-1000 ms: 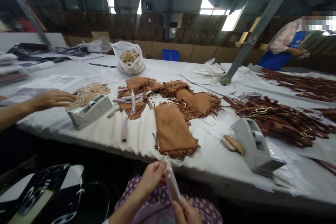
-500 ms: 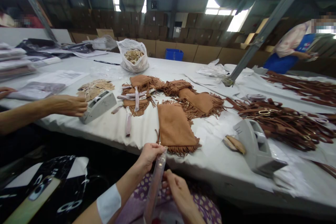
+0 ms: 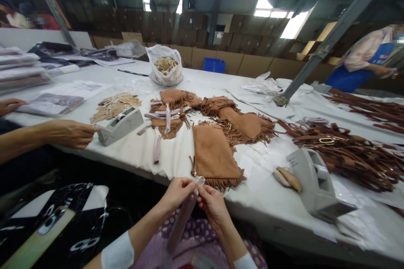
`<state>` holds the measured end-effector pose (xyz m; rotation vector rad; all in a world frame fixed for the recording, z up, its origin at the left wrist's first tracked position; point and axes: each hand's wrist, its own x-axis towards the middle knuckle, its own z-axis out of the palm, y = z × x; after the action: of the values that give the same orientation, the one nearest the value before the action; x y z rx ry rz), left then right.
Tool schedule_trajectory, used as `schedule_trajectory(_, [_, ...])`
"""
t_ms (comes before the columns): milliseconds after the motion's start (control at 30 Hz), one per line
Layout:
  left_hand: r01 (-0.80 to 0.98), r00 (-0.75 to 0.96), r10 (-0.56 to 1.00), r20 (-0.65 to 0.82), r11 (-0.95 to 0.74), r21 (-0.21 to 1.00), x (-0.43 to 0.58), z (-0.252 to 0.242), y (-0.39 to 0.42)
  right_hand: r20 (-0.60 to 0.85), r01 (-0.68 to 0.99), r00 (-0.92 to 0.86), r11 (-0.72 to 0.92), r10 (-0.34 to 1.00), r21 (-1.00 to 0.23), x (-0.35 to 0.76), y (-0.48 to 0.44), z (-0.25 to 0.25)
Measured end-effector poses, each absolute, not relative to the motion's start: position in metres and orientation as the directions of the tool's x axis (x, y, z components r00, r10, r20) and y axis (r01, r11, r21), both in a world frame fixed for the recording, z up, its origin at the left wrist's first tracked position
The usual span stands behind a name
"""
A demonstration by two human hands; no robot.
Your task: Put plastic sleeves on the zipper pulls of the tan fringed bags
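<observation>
I see the left hand (image 3: 176, 193) and right hand (image 3: 213, 205) pinching the top end of a plastic-sleeved strap (image 3: 179, 228). It hangs over the lap at the table (image 3: 132, 156) edge. Just beyond lies a fringed suede pouch (image 3: 214, 155).

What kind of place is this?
Probably a bag workshop or packing floor: tan suede fringed pouches and brown leather straps cover a long white table, with stacked cardboard boxes behind.

Tan fringed pouch (image 3: 215, 155), white table (image 3: 132, 155)

Left grip (image 3: 177, 193) and right grip (image 3: 213, 204) close together, fingertips in pinch.
</observation>
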<state>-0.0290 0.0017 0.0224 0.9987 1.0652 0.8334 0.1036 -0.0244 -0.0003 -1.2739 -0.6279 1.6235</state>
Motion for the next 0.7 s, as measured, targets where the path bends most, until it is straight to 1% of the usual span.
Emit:
schedule_trajectory(67, [-0.051, 0.322, 0.895, -0.310, 0.343, 0.938, -0.034, 0.018, -0.002, -0.414, -0.259, -0.017, -0.404, 0.910, -0.877, 0.105, -0.025, 0.000])
schedule_trajectory(133, [-0.077, 0.309, 0.887, -0.342, 0.382, 0.921, -0.037, 0.013, -0.003, -0.363, -0.127, 0.064, -0.354, 0.929, -0.927, 0.109, -0.026, 0.002])
schedule_trajectory(167, [-0.092, 0.300, 0.881, -0.367, 0.409, 0.908, -0.038, 0.010, -0.002, -0.314, -0.042, 0.140, -0.312, 0.939, -0.949, 0.111, -0.026, 0.004])
schedule_trajectory(233, [-0.109, 0.298, 0.863, -0.407, 0.454, 0.884, -0.040, 0.005, 0.000, -0.160, 0.170, 0.255, -0.207, 0.954, -0.963, 0.116, -0.024, 0.009])
schedule_trajectory(267, [-0.111, 0.299, 0.857, -0.419, 0.467, 0.877, -0.040, 0.004, 0.001, -0.077, 0.280, 0.253, -0.149, 0.965, -0.948, 0.118, -0.023, 0.011])
schedule_trajectory(300, [-0.112, 0.300, 0.853, -0.427, 0.476, 0.873, -0.040, 0.003, 0.002, -0.005, 0.377, 0.212, -0.086, 0.977, -0.922, 0.120, -0.022, 0.013])
schedule_trajectory(367, [-0.114, 0.308, 0.843, -0.441, 0.493, 0.863, -0.040, 0.001, 0.002, 0.101, 0.509, 0.105, 0.033, 0.989, -0.860, 0.121, -0.019, 0.015])
schedule_trajectory(433, [-0.120, 0.319, 0.835, -0.449, 0.506, 0.854, -0.038, 0.001, 0.002, 0.185, 0.583, 0.055, 0.119, 0.981, -0.803, 0.121, -0.017, 0.013])
schedule_trajectory(500, [-0.116, 0.313, 0.842, -0.440, 0.493, 0.862, -0.034, 0.002, 0.000, 0.241, 0.619, 0.042, 0.164, 0.970, -0.768, 0.120, -0.016, 0.010])
schedule_trajectory(600, [-0.100, 0.274, 0.863, -0.424, 0.465, 0.880, -0.025, 0.002, -0.001, 0.249, 0.607, 0.028, 0.181, 0.968, -0.774, 0.121, -0.017, 0.007])
schedule_trajectory(700, [-0.117, 0.250, 0.872, -0.420, 0.458, 0.881, -0.015, 0.001, 0.001, 0.219, 0.548, 0.034, 0.165, 0.975, -0.820, 0.124, -0.018, 0.008])
